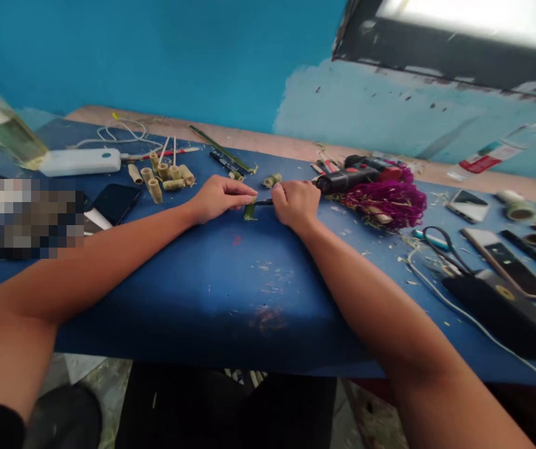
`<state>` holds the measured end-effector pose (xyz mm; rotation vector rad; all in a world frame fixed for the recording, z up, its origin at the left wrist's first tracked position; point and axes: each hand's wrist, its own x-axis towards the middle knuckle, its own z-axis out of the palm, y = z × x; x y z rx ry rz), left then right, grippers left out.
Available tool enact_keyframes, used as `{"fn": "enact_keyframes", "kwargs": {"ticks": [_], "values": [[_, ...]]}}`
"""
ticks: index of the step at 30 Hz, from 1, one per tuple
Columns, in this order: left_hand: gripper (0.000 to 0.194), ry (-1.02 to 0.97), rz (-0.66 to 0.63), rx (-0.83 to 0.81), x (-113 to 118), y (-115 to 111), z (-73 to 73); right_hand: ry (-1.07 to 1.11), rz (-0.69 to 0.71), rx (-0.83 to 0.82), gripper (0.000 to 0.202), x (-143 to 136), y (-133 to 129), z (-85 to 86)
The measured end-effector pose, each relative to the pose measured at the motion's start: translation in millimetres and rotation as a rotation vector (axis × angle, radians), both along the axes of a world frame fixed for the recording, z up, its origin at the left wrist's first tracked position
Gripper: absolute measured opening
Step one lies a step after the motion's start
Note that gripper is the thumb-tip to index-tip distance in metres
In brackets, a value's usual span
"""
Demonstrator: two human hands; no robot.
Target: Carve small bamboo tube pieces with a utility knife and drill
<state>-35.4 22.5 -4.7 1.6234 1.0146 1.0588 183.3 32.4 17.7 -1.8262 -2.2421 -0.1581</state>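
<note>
Hands meet at the middle of the blue bench, about twelve o'clock from the person's chest. The left hand pins a short green strip down with thumb and fingertips, its grip closed on the strip's upper end, which steadies the piece flat against the surface. The right hand is curled into a fist around a thin dark tool, whose tip points toward nine o'clock and reaches the strip; I cannot tell whether it is a blade or a spike. Both wrists rest on the bench, likely for steadiness.

At ten o'clock from the hands lies a cluster of cut bamboo tubes, kept together within reach, and beyond them a white power bank with its cable. Two more small tubes lie just beyond the hands at twelve o'clock. At two o'clock a dark drill rests against a magenta tuft. Further toward three o'clock lie scissors and a phone. Pale shavings are scattered at six o'clock from the hands.
</note>
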Motion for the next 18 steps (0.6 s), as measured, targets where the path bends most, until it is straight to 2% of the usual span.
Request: {"fn": "enact_keyframes", "kwargs": {"ticks": [6,14,18], "values": [[0.014,0.011,0.045,-0.007,9,-3,3.2,-0.089,0.018,0.013,0.048,0,-2,-5.0],[0.018,-0.066,0.027,-0.062,10,-5,7.3,-0.186,0.020,0.086,0.056,1,2,-11.7],[0.008,0.003,0.048,-0.010,12,-8,10.4,-0.179,0.076,0.069,0.060,4,6,-16.1]]}}
